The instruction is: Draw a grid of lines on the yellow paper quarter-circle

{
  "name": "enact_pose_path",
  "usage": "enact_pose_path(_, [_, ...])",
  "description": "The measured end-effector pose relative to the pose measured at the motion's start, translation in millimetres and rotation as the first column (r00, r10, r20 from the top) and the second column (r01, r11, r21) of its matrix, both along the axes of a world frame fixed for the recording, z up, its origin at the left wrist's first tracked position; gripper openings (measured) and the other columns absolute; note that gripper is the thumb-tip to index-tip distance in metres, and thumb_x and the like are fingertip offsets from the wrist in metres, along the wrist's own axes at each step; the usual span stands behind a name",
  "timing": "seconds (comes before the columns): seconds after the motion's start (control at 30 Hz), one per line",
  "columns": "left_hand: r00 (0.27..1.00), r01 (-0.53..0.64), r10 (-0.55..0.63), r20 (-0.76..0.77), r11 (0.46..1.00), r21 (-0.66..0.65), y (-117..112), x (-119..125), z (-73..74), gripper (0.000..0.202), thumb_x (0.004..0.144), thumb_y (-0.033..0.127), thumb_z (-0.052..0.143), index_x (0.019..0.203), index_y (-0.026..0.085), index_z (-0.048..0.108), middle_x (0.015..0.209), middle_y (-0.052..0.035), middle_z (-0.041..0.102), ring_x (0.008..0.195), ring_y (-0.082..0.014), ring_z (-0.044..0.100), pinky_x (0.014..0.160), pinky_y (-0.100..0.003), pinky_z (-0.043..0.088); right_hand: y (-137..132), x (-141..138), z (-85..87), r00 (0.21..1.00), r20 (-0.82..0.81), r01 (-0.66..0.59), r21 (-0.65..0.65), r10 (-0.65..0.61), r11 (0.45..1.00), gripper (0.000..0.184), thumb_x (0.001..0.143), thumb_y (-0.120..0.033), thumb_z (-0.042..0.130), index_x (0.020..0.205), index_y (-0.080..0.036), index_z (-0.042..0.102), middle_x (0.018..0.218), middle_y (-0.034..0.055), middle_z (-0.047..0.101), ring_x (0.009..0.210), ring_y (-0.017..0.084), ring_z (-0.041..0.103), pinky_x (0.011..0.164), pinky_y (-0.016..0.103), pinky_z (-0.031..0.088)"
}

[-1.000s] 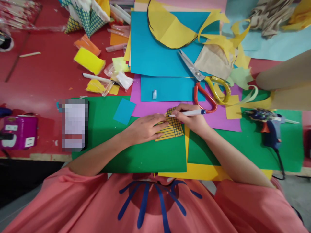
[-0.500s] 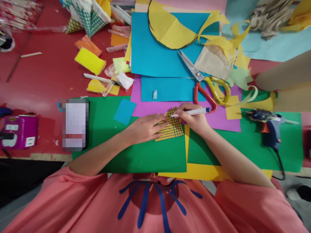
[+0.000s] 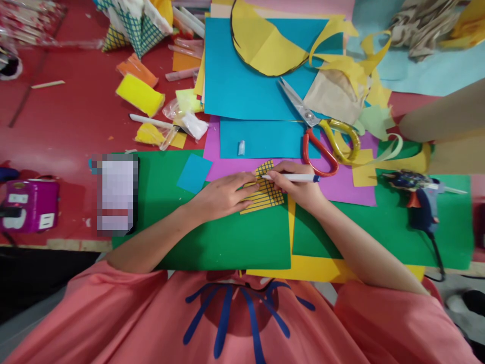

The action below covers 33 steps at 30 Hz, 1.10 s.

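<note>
A small yellow paper piece (image 3: 265, 194) with a dark grid drawn on it lies on the green sheet (image 3: 212, 237) in front of me. My left hand (image 3: 223, 194) rests flat on its left part, fingers stretched out, pinning it down. My right hand (image 3: 299, 189) is closed round a white marker pen (image 3: 293, 177) with a blue end. The pen lies nearly level, and its tip touches the upper edge of the gridded piece.
Red-and-yellow-handled scissors (image 3: 322, 136) lie just beyond my right hand on blue paper (image 3: 242, 76) and purple paper (image 3: 341, 187). A glue gun (image 3: 420, 194) sits at the right, a blue paper square (image 3: 194, 173) at the left. A phone (image 3: 115, 194) and a purple box (image 3: 28, 205) lie further left.
The gridded paper has turned and shifted slightly up and left under my left hand. My right hand and the pen have moved a little left along its top edge.
</note>
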State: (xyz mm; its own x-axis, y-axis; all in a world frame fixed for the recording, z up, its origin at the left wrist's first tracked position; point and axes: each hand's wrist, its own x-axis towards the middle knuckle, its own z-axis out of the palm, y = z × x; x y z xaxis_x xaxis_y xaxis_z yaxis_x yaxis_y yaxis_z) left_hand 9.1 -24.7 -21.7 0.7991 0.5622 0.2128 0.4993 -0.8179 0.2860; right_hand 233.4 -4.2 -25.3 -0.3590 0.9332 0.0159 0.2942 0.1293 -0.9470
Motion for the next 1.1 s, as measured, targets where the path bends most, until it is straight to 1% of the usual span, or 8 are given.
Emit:
enact_pose_path(0.2, [1.000,-0.008,0.007,-0.012,0.999,-0.041,-0.6,-1.0,-1.1,0.034,0.089,0.026,0.053,0.120,0.013,0.054,0.120,-0.0139,0.057,0.116,-0.0236,0.055,0.097,-0.038,0.050,0.7,-0.3,1.0,0.999,0.036,-0.017,0.030,0.016,0.999,0.019,0.084,-0.031,0.058,0.074,-0.016,0.063,0.068,0.0022,0.062,0.059,0.012,0.055,0.055,0.025,0.042])
enact_pose_path(0.37, [1.000,-0.001,0.001,-0.011,1.000,-0.027,-0.2,-0.8,0.2,0.034,0.088,0.026,0.055,0.118,0.011,0.055,0.119,-0.0143,0.058,0.114,-0.0241,0.056,0.095,-0.038,0.051,0.5,0.6,2.2,0.999,0.041,-0.020,0.018,0.020,1.000,0.018,0.083,-0.028,0.058,0.071,-0.016,0.062,0.063,0.0007,0.061,0.056,0.010,0.051,0.053,0.024,0.039])
enact_pose_path(0.5, [1.000,-0.002,0.002,-0.013,1.000,-0.015,0.1,-0.4,0.9,0.034,0.087,0.026,0.056,0.118,0.010,0.055,0.118,-0.0141,0.058,0.114,-0.0243,0.057,0.096,-0.037,0.051,0.6,0.5,4.2,0.998,0.058,-0.028,0.019,0.027,0.999,0.019,0.082,-0.026,0.058,0.065,-0.016,0.059,0.059,-0.0003,0.058,0.054,0.010,0.048,0.051,0.023,0.037])
enact_pose_path(0.63, [1.000,-0.008,0.008,-0.011,0.999,-0.038,-0.2,-0.8,-0.4,0.035,0.088,0.026,0.055,0.119,0.011,0.055,0.120,-0.0139,0.058,0.116,-0.0240,0.056,0.097,-0.038,0.051,1.1,-0.4,7.0,0.997,0.065,-0.046,0.021,0.044,0.999,0.021,0.081,-0.024,0.057,0.061,-0.016,0.057,0.057,-0.0010,0.056,0.053,0.009,0.046,0.049,0.023,0.035])
enact_pose_path(0.77, [1.000,-0.014,0.014,-0.008,0.998,-0.055,-0.2,-1.0,-1.7,0.035,0.088,0.026,0.055,0.120,0.013,0.054,0.120,-0.0136,0.057,0.117,-0.0237,0.055,0.098,-0.039,0.050,1.4,-0.8,8.3,0.995,0.078,-0.062,0.008,0.061,0.998,0.019,0.080,-0.023,0.057,0.062,-0.017,0.058,0.058,-0.0005,0.057,0.054,0.010,0.047,0.049,0.023,0.035])
enact_pose_path(0.93, [1.000,-0.007,0.007,-0.002,1.000,-0.019,-0.2,-0.7,-1.4,0.034,0.088,0.027,0.055,0.118,0.010,0.055,0.119,-0.0143,0.058,0.115,-0.0242,0.056,0.097,-0.038,0.050,0.5,-1.1,8.1,0.995,0.072,-0.065,-0.015,0.066,0.998,0.017,0.078,-0.020,0.057,0.061,-0.017,0.058,0.058,-0.0004,0.058,0.054,0.010,0.048,0.050,0.023,0.036])
enact_pose_path(1.1, [1.000,-0.020,0.019,-0.014,0.999,-0.051,-0.8,-1.5,-1.9,0.034,0.088,0.027,0.055,0.118,0.012,0.056,0.121,-0.0136,0.058,0.115,-0.0233,0.056,0.097,-0.038,0.050,0.0,-0.4,8.2,0.995,0.066,-0.074,-0.028,0.076,0.997,0.018,0.078,-0.019,0.056,0.060,-0.017,0.057,0.058,-0.0005,0.057,0.054,0.010,0.048,0.050,0.023,0.036])
